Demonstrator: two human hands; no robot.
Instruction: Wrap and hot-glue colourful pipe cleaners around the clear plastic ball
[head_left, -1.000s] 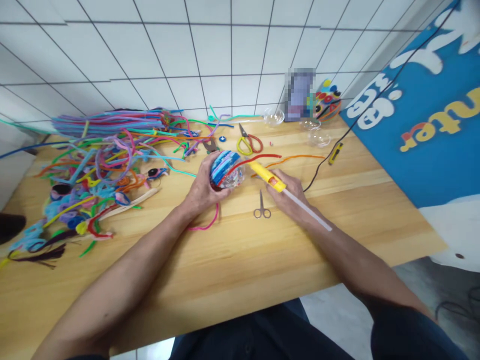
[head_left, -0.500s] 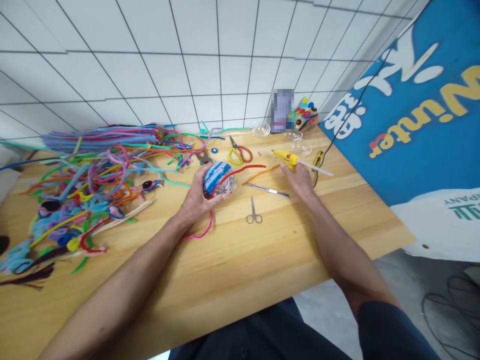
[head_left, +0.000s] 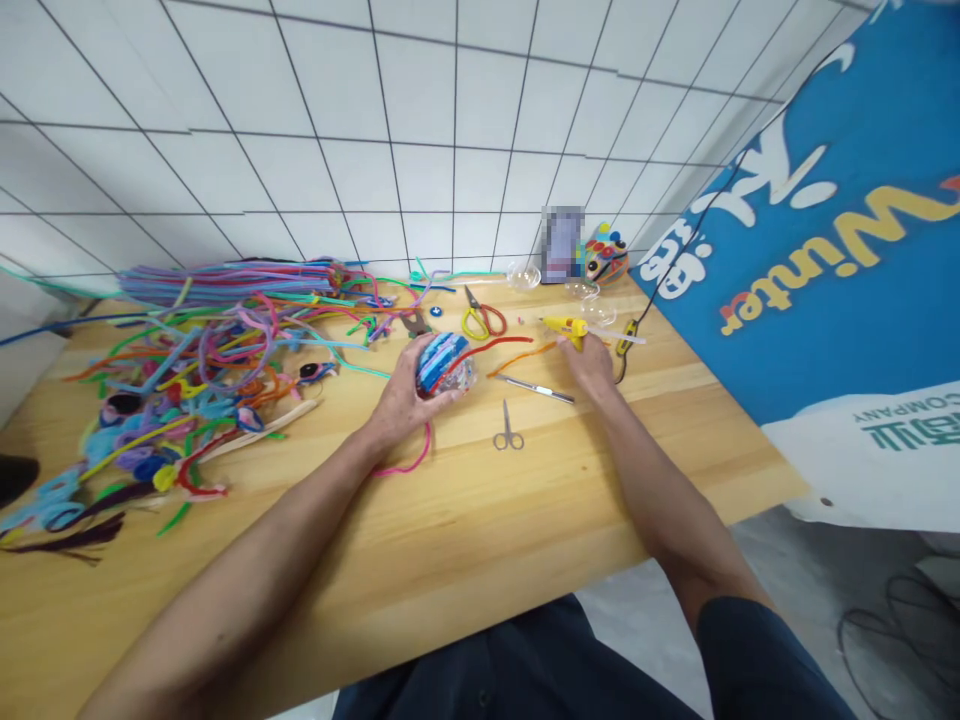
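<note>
While left hand (head_left: pixel 401 400) clamps a blue-striped clear ball (head_left: pixel 444 362), right hand (head_left: pixel 592 365) meets glue gun (head_left: pixel 564 326), grip unclear.

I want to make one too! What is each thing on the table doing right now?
Pipe-cleaner ball: gripped in left hand.
Glue gun: on table, right hand at its handle.
Yellow-and-red scissors: closed, lying flat.
Small scissors: closed, lying flat.
Pipe cleaners: loose, tangled heap.

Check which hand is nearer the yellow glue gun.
Right. The right hand is just below the glue gun, at its handle; the left hand grips the wrapped ball, farther left.
</note>
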